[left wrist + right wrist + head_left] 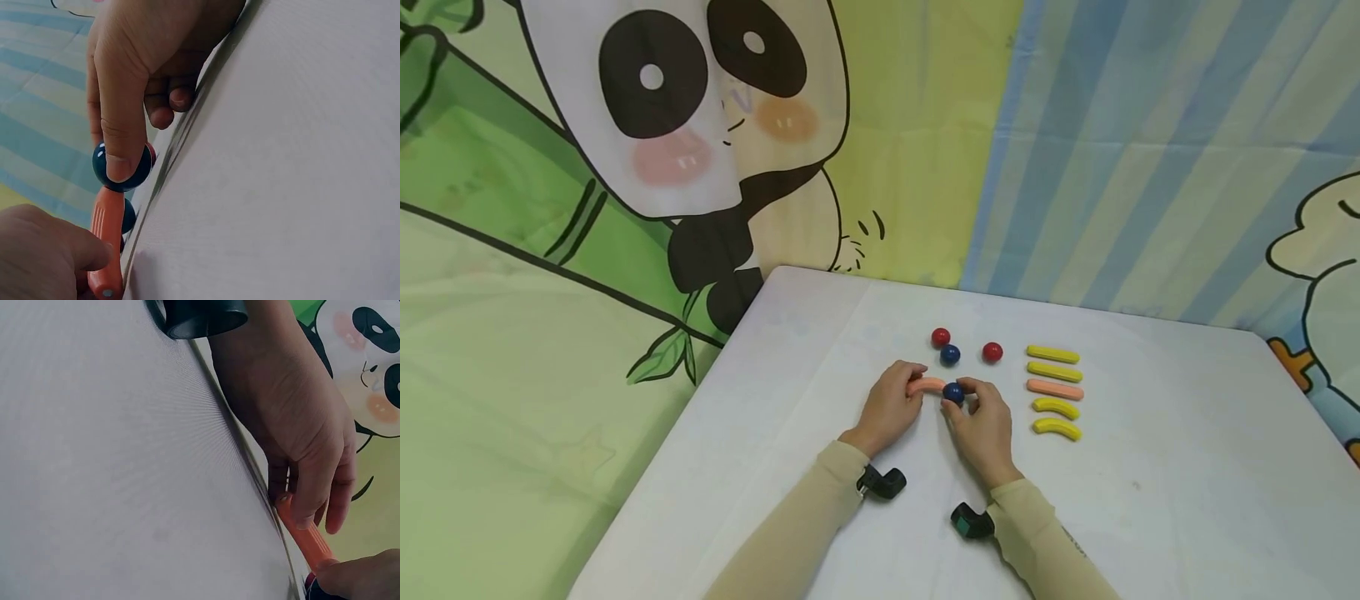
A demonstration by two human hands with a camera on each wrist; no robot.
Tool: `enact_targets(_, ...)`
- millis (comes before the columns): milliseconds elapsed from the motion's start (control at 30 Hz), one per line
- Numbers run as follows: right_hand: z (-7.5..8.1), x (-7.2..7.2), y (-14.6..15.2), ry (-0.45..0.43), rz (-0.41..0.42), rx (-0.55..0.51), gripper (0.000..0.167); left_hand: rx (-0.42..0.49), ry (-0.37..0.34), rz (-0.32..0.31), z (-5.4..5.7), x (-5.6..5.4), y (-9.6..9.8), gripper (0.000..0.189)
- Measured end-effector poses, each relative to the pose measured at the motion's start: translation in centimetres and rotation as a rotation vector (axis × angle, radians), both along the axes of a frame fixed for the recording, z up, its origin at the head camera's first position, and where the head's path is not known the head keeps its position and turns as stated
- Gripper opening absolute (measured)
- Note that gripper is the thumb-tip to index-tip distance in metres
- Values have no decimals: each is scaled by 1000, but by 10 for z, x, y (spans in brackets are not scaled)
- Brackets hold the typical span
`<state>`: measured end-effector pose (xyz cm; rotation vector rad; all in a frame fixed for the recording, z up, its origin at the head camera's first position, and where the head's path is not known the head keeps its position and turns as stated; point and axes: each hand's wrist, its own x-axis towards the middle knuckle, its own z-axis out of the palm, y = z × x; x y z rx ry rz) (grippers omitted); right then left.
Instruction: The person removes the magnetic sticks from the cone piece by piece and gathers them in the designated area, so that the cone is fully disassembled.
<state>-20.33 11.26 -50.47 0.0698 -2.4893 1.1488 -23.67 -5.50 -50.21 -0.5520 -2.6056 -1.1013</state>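
My left hand (889, 408) pinches a curved orange stick (927, 385) between thumb and fingers, above the white table. In the left wrist view the orange stick (107, 228) shows grooves along its side and a small metallic dot at its lower end. A glossy blue ball (953, 392) is pinched by my right hand (985, 429), its thumb across the front in the left wrist view. Ball and stick end meet there. In the right wrist view most of the blue ball (319, 590) is hidden by the right thumb.
Beyond the hands lie a red ball (941, 337), another blue ball (950, 355) and a second red ball (992, 352). To the right, a column holds straight yellow sticks (1054, 372), a straight orange stick (1056, 389) and curved yellow sticks (1056, 428). A printed curtain (1075, 150) hangs behind the table.
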Motion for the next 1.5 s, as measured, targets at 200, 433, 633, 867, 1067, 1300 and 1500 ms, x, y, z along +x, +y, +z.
enact_targets(200, 0, 0, 1, -28, -22, -29, 39, -115, 54, 142, 0, -1, -1, 22)
enact_targets(433, 0, 0, 1, -23, -18, -23, 37, -169, 63, 176, -2, -2, -2, 16)
enact_targets(633, -3, -1, 2, 17, 4, 13, 34, -174, 66, 195, -3, -3, -2, 13)
enact_targets(867, 0, -2, 8, -10, -14, -6, 34, -162, 43, 199, -4, -3, -2, 12)
enact_targets(1067, 5, -9, 14, -99, -70, -65, 36, -148, 43, 193, -3, -3, -2, 11)
enact_targets(1300, 11, -31, 21, -202, -85, -79, 41, -143, 43, 185, -4, -3, -3, 12)
enact_targets(1500, 11, -46, 22, -221, -119, -73, 42, -124, 34, 185, -1, -1, -3, 11)
